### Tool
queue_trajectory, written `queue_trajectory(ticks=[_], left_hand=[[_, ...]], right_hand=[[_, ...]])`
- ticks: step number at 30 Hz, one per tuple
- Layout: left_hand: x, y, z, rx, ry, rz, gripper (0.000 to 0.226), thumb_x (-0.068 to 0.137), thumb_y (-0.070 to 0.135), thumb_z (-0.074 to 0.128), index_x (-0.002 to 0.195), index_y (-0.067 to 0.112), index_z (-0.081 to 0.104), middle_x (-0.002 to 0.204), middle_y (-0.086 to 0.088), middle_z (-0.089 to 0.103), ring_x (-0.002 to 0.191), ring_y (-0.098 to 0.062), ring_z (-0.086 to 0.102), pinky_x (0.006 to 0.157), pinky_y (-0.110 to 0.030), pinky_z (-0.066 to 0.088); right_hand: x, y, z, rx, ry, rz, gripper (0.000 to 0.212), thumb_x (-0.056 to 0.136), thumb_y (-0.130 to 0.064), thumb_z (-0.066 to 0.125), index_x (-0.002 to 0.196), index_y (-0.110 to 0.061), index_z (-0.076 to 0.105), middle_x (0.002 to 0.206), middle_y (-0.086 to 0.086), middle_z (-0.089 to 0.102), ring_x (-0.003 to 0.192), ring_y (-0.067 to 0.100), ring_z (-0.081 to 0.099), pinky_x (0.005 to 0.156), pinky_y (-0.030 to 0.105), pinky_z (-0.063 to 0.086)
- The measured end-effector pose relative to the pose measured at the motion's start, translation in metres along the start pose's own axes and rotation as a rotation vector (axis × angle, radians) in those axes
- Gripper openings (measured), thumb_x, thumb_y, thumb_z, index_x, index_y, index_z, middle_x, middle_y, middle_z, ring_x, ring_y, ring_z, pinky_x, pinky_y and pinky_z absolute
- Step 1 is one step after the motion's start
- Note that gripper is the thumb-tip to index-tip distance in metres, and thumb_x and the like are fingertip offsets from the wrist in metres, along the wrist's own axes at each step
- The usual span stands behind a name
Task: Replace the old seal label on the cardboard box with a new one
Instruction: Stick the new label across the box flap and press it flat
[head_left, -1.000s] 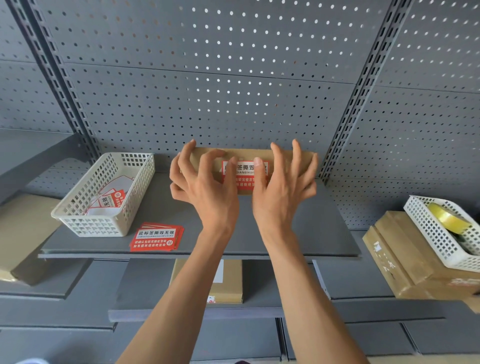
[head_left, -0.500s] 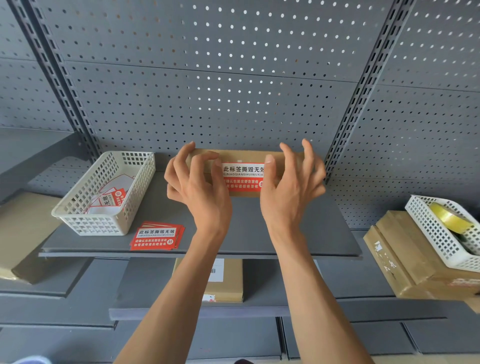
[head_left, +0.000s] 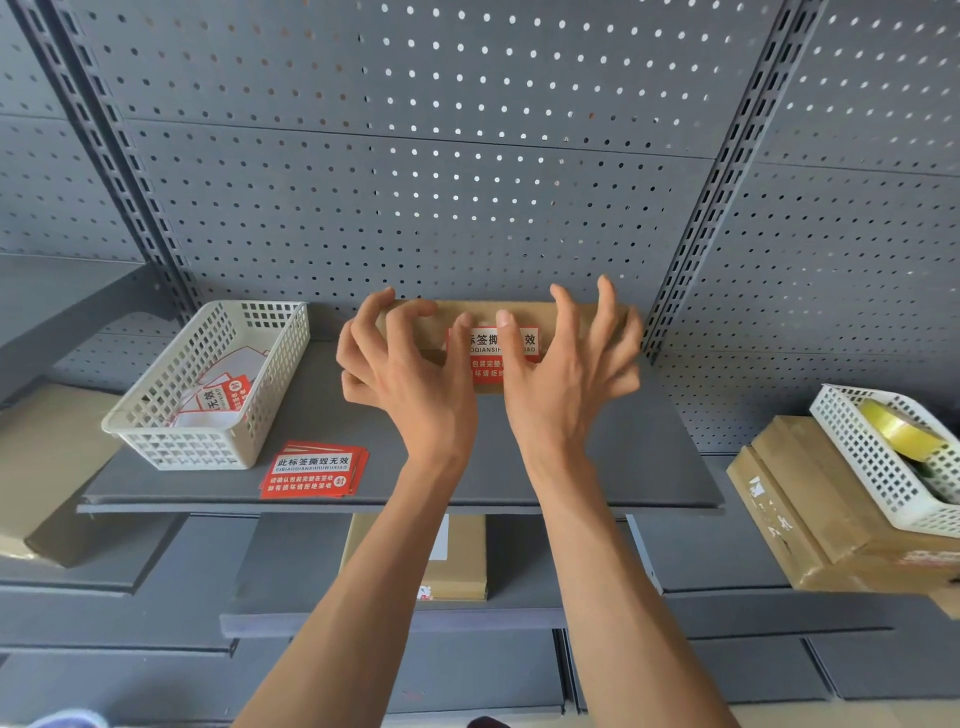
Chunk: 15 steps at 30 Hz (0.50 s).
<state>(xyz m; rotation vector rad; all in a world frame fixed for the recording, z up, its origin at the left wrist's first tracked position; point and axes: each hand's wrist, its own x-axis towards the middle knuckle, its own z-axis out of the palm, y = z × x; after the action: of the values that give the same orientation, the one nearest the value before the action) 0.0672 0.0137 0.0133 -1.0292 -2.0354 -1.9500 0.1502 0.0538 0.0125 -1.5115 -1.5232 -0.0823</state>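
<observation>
A flat cardboard box (head_left: 537, 313) stands at the back of the grey shelf (head_left: 639, 467), against the pegboard. On its front face sits a red and white seal label (head_left: 485, 343) with printed characters. My left hand (head_left: 410, 384) covers the box's left part, its thumb pressing the label's left end and its fingers curled near the top edge. My right hand (head_left: 563, 384) is at the box's right part, thumb laid across the label's middle, fingers splayed and lifted. Both hands partly hide the label.
A stack of identical red seal labels (head_left: 311, 470) lies near the shelf's front edge. To its left stands a white basket (head_left: 171, 447) with label scraps inside. At the right, a white basket (head_left: 878, 473) with a yellow tape roll (head_left: 898, 428) rests on cardboard boxes (head_left: 800, 514). Another box (head_left: 462, 569) lies on the lower shelf.
My thumbs slid apart to the label's ends half a second ago and have now come back inward over the label. The box has stayed in place.
</observation>
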Motion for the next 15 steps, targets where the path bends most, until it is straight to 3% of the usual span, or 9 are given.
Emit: queue_trajectory(ticks=[7,11,15], left_hand=[[0.0039,-0.0034,-0.0009,-0.021,0.017,-0.01,0.005,0.093,0.028,0.066,0.09,0.026,0.064,0.138,0.008,0.05,0.135,-0.022,0.034,0.103,-0.047,0.023],[0.0061,-0.0034,-0.0024,-0.036,0.015,-0.017,0.006,0.094,0.02,0.062,0.092,0.025,0.063,0.137,0.01,0.051,0.134,-0.021,0.035,0.106,-0.059,0.027],[0.009,-0.0038,-0.006,-0.03,-0.029,0.025,0.008,0.095,0.02,0.062,0.098,0.026,0.065,0.142,0.01,0.05,0.137,-0.02,0.034,0.108,-0.059,0.026]], right_hand=[[0.0002,0.0045,0.0029,0.055,0.045,0.005,0.03,0.102,-0.041,0.049,0.128,-0.034,0.063,0.16,0.002,0.037,0.142,0.034,0.034,0.097,0.051,0.032],[0.0021,0.0067,0.002,0.078,0.045,0.003,0.03,0.104,-0.038,0.047,0.13,-0.034,0.061,0.16,0.0,0.036,0.14,0.03,0.034,0.095,0.05,0.034],[0.0051,0.0043,-0.0001,0.125,0.043,-0.011,0.037,0.103,-0.038,0.05,0.139,-0.031,0.053,0.159,0.0,0.037,0.141,0.03,0.034,0.098,0.052,0.033]])
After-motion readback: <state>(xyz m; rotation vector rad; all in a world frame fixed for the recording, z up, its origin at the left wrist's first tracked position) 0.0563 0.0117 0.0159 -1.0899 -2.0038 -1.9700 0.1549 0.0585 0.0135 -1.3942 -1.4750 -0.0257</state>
